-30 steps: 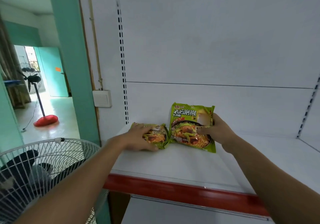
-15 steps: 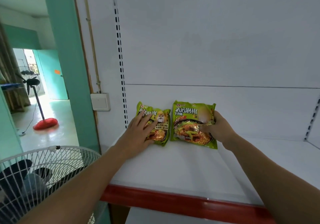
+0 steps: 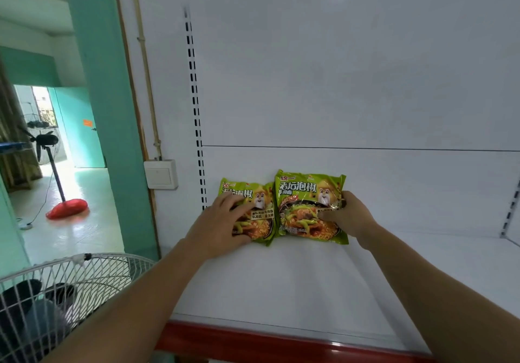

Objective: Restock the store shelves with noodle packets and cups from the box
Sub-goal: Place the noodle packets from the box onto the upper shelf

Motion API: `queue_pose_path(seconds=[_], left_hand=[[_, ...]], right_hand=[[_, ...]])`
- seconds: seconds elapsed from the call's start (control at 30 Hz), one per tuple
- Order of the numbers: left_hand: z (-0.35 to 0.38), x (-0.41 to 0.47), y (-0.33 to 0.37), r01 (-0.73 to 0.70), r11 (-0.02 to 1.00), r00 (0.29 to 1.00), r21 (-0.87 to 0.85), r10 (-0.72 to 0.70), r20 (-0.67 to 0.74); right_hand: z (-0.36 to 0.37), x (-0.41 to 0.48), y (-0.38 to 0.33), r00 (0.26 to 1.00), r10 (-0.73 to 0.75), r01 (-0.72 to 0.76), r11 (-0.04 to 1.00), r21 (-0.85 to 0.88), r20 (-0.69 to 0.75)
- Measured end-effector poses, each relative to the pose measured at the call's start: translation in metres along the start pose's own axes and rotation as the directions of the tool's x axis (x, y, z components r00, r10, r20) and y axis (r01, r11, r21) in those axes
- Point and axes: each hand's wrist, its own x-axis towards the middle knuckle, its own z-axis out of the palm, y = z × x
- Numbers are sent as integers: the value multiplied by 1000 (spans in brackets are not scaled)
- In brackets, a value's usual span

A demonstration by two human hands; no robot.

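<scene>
Two green noodle packets stand side by side, leaning against the back panel of the white shelf. The left packet has my left hand over its lower left part, fingers curled on its face and thumb at its bottom edge. The right packet is held at its right edge by my right hand, thumb across its front and fingers behind. The two packets touch along their inner edges. No box is in view.
The shelf has a red front edge and bare room to the right. A slotted upright runs up the back panel. A white floor fan's cage stands at lower left, beside a teal pillar with a wall switch.
The left packet rose from lying nearly flat to standing against the back panel. My left hand shifted lower on it with curled fingers. The right packet stayed upright in my right hand.
</scene>
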Motion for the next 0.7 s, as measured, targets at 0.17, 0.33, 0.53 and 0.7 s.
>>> queue_pose_path(seconds=[0.17,0.33,0.53,0.7], left_hand=[[4,9,11,122,954,986,273,-87,-140],[7,16,12,88,994,984,59,-78,-160],[9,3,16,109,994,983,-3,-108,-151],[-4,-3,26,142,986,980,-90,-152,-126]], right_hand=[[4,-2,0,1000,-1,1,1000,-10,-17],[5,-3,6,999,9,-11,998,-59,-33],[5,-10,8,999,40,-42,998,-48,-31],[-4,-15,5,998,51,-55,995,-83,-46]])
